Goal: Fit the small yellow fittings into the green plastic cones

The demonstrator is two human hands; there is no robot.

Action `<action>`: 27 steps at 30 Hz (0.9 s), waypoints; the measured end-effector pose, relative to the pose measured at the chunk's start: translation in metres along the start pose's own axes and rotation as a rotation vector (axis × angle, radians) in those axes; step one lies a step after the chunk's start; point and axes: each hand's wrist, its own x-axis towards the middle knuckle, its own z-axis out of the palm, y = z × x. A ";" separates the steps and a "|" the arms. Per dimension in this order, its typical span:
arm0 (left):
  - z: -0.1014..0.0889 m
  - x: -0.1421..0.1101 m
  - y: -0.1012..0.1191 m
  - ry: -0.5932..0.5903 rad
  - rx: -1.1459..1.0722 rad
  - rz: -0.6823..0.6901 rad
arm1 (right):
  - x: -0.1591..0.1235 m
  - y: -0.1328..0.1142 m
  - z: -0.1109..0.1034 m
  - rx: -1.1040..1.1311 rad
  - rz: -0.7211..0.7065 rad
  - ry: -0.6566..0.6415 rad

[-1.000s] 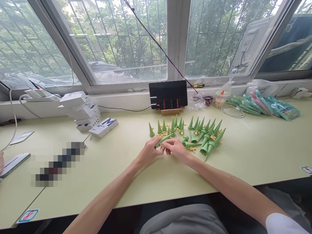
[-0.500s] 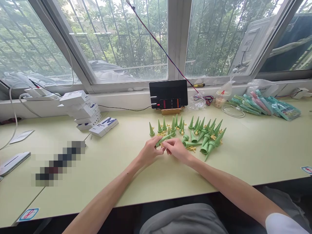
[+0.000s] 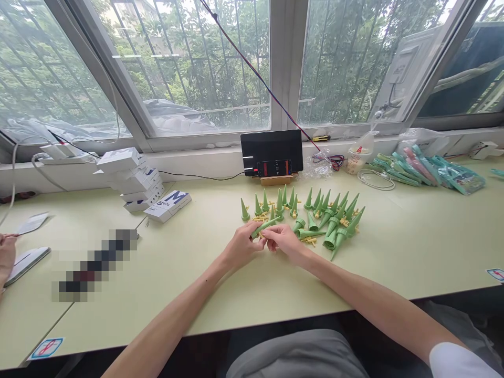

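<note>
My left hand (image 3: 243,244) is closed around a green watering spike (image 3: 266,226), a tapered plastic cone lying tilted with its tip to the upper right. Against its near end, the fingertips of my right hand (image 3: 286,241) pinch a small yellow valve (image 3: 261,235); whether the valve sits in the spike cannot be made out. Beyond my hands, several green spikes (image 3: 279,207) stand upright with loose yellow valves (image 3: 260,217) among them. To the right, more spikes (image 3: 333,228) lie heaped and tilted, some with yellow pieces attached.
A phone (image 3: 274,168) leans on a dark tablet (image 3: 271,147) at the back. White boxes (image 3: 136,176) are stacked at the left, with one box (image 3: 167,205) beside them. Bagged items (image 3: 429,168) lie back right. Another person's hand (image 3: 6,257) shows at the left edge, near a white device (image 3: 28,263).
Another person's hand has come into view at the left edge, and the pale flat piece near it has shifted slightly left. Both my hands stay almost still on the spike and valve.
</note>
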 end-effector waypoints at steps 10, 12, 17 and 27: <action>-0.001 0.001 0.005 -0.048 -0.144 -0.124 | 0.002 0.002 0.000 0.064 0.081 0.007; -0.003 0.001 0.006 -0.081 -0.179 -0.172 | 0.004 0.004 0.000 0.107 0.109 0.010; -0.007 0.003 0.010 -0.116 -0.238 -0.237 | 0.006 0.004 0.000 0.203 0.170 0.005; -0.007 0.004 0.013 -0.220 -0.582 -0.354 | 0.005 0.003 0.001 0.273 0.200 0.005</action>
